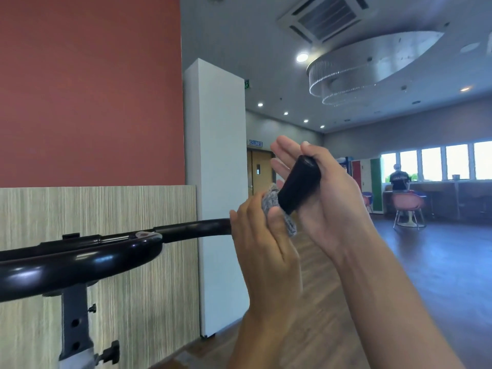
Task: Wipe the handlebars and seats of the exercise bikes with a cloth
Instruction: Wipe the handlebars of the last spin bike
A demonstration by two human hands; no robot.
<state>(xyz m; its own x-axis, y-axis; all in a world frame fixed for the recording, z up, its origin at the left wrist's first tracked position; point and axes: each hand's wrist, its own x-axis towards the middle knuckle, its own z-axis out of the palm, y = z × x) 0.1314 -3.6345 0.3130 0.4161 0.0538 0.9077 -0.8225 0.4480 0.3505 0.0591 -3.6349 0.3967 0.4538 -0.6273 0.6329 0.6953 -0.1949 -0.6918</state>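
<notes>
A blue sign (255, 142) above the wooden door (259, 170) reads "KELUAR"

1. I am seeing open floor (439, 262) stretching free to the right of the handlebar (191, 230)
2. The white pillar (215, 155) and wood panel (106, 206) are standing behind it, crowding the left side
</notes>
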